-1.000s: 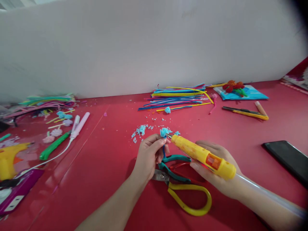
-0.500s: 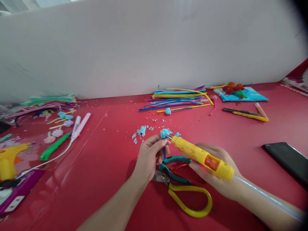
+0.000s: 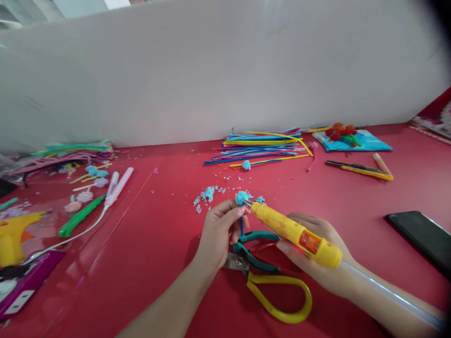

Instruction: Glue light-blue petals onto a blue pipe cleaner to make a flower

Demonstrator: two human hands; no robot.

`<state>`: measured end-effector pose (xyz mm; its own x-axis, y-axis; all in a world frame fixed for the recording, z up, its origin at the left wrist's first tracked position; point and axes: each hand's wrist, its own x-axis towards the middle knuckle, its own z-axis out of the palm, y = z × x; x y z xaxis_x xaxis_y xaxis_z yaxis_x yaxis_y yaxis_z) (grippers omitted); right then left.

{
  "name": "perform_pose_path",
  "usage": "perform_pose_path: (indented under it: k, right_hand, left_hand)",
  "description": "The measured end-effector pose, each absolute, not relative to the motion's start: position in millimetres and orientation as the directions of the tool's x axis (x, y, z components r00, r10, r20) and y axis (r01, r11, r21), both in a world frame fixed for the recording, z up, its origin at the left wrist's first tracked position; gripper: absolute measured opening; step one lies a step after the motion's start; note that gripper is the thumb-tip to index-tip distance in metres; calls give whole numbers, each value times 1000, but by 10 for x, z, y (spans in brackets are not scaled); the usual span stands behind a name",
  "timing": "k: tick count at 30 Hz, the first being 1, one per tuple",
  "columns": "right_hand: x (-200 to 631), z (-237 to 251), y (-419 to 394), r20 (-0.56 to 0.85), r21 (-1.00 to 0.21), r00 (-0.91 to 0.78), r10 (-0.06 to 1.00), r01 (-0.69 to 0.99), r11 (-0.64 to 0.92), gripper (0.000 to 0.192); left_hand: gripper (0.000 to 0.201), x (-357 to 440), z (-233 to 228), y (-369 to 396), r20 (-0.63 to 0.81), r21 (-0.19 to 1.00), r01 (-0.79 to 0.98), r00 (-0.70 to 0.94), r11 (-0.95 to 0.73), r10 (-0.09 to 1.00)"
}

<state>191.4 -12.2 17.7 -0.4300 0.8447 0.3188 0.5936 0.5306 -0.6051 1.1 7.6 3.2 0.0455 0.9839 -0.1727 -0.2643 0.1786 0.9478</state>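
Note:
Between thumb and fingers, my left hand [image 3: 221,227] pinches a small pipe-cleaner flower [image 3: 241,197] with a light-blue head and a dark-blue stem. My right hand [image 3: 317,244] is closed around a yellow hot glue gun [image 3: 294,230], a clear glue stick [image 3: 391,293] sticking out of its rear. The gun's metal nozzle meets the underside of the flower head, at or very near touching. Beneath the hands lie yellow-handled scissors [image 3: 306,300] and teal-handled pliers [image 3: 260,267], partly covered. Light-blue fuzz clippings [image 3: 207,193] are scattered just beyond the left hand.
A bundle of coloured pipe cleaners [image 3: 260,145] lies by the white partition [image 3: 211,70]. On the right are a black phone [image 3: 421,239] and a yellow utility knife [image 3: 366,171]. Leftward lie a pink curling iron [image 3: 120,187], a second yellow glue gun [image 3: 16,232] and a purple power strip [image 3: 31,281].
The view has tilted very slightly, so everything sits a few pixels lower. Both hands keep their grips, and the nozzle stays at the flower head.

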Motion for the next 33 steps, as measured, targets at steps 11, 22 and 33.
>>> perform_pose_path:
  k: [11,22,33]
  right_hand:
    - [1899,171,-133,305,-618,-412,858,600,508,31]
    - [2037,207,2,293,-609,-256,921,693,386,14]
    - [2378,119,294,-16,-160,-357,934,923,350,24]
  left_hand:
    - [14,-9,6,78,-143,966,-215,13,142,990]
    - [16,-98,-20,173,-51,993,-110,-129,37,990]
    - [17,-83,-36,168,-36,994,-108,-71,28,997]
